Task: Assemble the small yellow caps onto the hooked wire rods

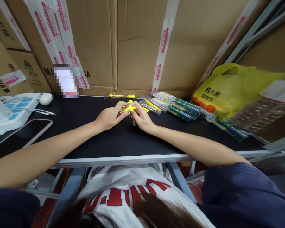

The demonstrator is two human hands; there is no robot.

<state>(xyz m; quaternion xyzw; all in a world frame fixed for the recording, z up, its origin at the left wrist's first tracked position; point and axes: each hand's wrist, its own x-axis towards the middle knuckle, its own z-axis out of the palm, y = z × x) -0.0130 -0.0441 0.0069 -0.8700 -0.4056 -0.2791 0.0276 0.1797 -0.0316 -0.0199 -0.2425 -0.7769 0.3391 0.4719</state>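
Observation:
Near the middle of the black table, my left hand (111, 116) and my right hand (142, 116) meet around a small yellow piece (128, 109). The left fingers pinch its left end, and the right fingers close on its right end. A thin metal wire loop hangs just below it. More yellow parts lie right behind my fingers, partly hidden. Farther back rests a yellow tool with a clear tube and a hook (122, 96). To the right of my hands are metal rods with yellow pieces (152, 105), some in clear wrapping.
Green-and-white packets (180, 107) lie at the back right, beside a yellow plastic bag (228, 88) and a clear plastic container (258, 114). A power strip (26, 110) and a phone (23, 134) are at the left. Cardboard boxes (137, 47) stand behind the table.

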